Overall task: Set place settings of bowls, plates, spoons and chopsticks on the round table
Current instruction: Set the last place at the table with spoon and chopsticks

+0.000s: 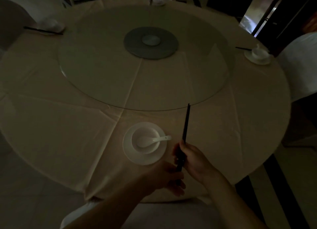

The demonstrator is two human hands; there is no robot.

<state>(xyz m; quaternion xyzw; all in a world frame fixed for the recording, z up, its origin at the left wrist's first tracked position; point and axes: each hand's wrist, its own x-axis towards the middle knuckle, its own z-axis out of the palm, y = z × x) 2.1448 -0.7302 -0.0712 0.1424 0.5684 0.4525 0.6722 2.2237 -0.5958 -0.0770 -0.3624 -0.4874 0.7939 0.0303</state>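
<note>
In dim light a white plate [137, 157] lies at the near edge of the round table [60, 125]. On it stands a white bowl [151, 149] with a white spoon [157, 139] resting in it, handle to the right. Just right of the plate, dark chopsticks [186, 120] point away from me toward the table's middle. My right hand [193, 160] grips them around the middle. My left hand [166, 179] holds their near end. Whether the tips touch the cloth I cannot tell.
A glass turntable [103, 84] with a grey hub [135, 46] covers the table's middle. Settings with chopsticks sit at the far left [53, 27], far side [157, 0] and right [258, 54]. White-covered chairs stand at the right [301, 65] and below me [154, 215].
</note>
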